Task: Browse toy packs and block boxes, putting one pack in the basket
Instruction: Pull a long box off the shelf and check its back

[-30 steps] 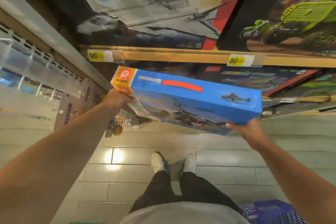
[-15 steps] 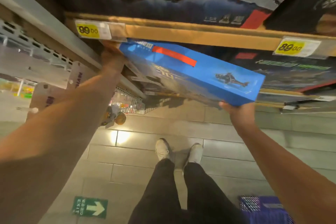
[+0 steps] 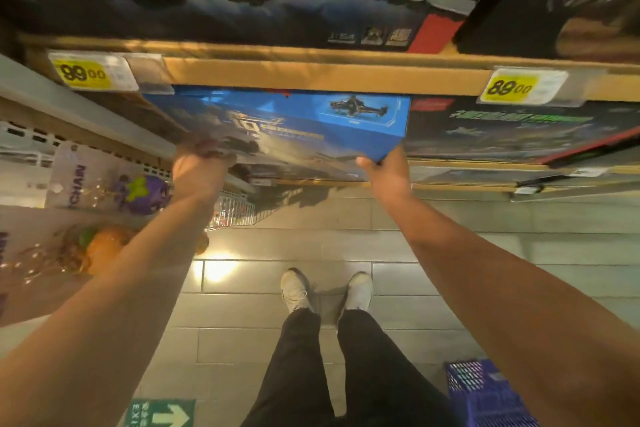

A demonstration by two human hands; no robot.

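Note:
A blue block box (image 3: 311, 128) with a helicopter picture sits mostly inside the shelf bay under the wooden shelf edge (image 3: 311, 76). My left hand (image 3: 199, 170) grips its lower left edge, fingers curled round it. At the box's lower right corner my right hand (image 3: 386, 173) holds it with the thumb on the front. The blue basket (image 3: 485, 392) stands on the floor at the lower right, partly hidden by my right arm.
Dark block boxes (image 3: 519, 132) fill the same bay to the right and the shelf above (image 3: 242, 3). Yellow price tags (image 3: 85, 73) hang on the shelf edge. Hanging toy packs (image 3: 104, 184) and a wire rack (image 3: 232, 211) are to the left. Tiled floor lies below.
Both hands have pushed the blue box up and forward into the shelf bay; its red-striped top is now hidden under the shelf edge.

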